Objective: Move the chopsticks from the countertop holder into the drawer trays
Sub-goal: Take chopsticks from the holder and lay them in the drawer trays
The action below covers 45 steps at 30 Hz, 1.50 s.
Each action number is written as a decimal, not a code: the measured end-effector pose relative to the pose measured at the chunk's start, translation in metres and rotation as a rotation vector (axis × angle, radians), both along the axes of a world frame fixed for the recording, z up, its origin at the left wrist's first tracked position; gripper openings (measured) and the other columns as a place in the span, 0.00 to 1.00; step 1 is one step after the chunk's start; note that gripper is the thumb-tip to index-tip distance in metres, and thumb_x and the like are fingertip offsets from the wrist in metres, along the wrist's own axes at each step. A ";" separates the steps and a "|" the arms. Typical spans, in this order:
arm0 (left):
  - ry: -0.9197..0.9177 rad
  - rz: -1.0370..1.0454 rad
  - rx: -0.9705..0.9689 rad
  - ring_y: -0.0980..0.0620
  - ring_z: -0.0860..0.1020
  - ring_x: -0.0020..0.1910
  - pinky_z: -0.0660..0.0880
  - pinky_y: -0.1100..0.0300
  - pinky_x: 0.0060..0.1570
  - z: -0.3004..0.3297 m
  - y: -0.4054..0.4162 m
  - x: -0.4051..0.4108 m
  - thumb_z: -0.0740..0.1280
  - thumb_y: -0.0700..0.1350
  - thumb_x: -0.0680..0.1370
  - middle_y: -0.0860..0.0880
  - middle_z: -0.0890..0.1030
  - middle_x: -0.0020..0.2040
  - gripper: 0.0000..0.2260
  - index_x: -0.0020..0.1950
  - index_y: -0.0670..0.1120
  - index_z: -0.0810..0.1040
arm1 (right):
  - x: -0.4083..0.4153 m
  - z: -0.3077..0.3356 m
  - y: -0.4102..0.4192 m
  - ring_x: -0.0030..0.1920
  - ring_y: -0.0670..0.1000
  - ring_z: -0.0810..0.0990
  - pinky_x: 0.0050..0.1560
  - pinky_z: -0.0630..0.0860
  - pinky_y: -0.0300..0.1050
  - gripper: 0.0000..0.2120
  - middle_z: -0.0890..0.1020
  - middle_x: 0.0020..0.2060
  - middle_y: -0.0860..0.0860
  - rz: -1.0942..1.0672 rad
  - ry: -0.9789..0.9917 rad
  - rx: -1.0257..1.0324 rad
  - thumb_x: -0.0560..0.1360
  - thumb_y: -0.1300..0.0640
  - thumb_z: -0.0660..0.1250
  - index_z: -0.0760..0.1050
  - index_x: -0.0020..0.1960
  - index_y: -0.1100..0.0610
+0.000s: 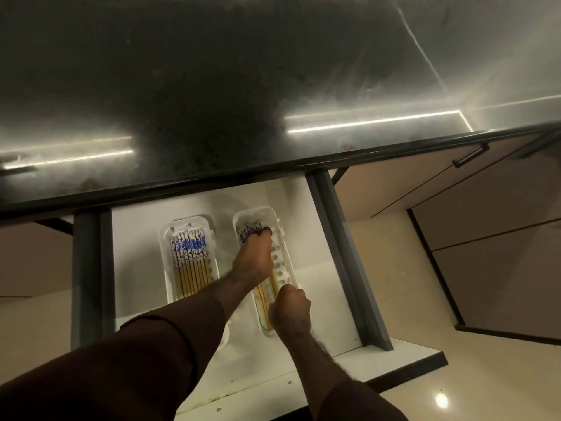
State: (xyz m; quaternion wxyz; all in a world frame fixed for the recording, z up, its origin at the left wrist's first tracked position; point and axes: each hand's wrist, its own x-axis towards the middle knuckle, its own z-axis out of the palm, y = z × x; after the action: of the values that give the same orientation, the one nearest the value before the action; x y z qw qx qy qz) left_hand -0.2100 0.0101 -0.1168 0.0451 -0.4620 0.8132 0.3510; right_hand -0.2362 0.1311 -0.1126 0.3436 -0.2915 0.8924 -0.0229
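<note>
An open white drawer holds two white trays side by side. The left tray carries a neat row of several wooden chopsticks with blue-patterned tops. In the right tray lies another bunch of chopsticks. My left hand reaches into the right tray, its fingertips pressing on the patterned ends of that bunch. My right hand is closed over the plain tips at the tray's near end. No countertop holder is in view.
A dark glossy countertop overhangs the drawer's far end. Dark drawer rails run along both sides. Beige cabinet doors with a bar handle stand to the right, above a shiny tiled floor.
</note>
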 end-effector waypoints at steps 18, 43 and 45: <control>-0.213 -0.183 0.029 0.43 0.82 0.49 0.81 0.52 0.48 -0.005 0.004 -0.007 0.70 0.39 0.74 0.42 0.83 0.51 0.10 0.54 0.39 0.79 | 0.005 -0.002 0.002 0.57 0.53 0.80 0.57 0.77 0.46 0.21 0.79 0.60 0.53 0.102 0.017 -0.039 0.79 0.52 0.65 0.66 0.69 0.57; -0.168 -0.233 -0.011 0.45 0.80 0.55 0.79 0.52 0.53 0.005 0.003 0.004 0.67 0.38 0.75 0.43 0.81 0.56 0.10 0.56 0.42 0.78 | 0.005 0.004 0.004 0.56 0.54 0.80 0.55 0.77 0.47 0.18 0.80 0.58 0.54 0.286 0.100 -0.070 0.79 0.54 0.65 0.68 0.66 0.57; -0.144 -0.246 -0.031 0.44 0.80 0.53 0.79 0.52 0.51 0.010 0.003 0.009 0.65 0.36 0.74 0.43 0.82 0.54 0.09 0.54 0.42 0.78 | 0.005 0.008 0.005 0.55 0.54 0.81 0.55 0.77 0.47 0.18 0.81 0.57 0.53 0.263 0.096 -0.079 0.78 0.53 0.66 0.69 0.66 0.56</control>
State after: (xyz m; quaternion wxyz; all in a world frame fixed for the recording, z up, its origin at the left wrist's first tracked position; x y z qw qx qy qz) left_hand -0.2015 0.0132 -0.1067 0.1390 -0.3834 0.8637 0.2960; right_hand -0.2312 0.1357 -0.1042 0.2891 -0.4201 0.8602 0.0013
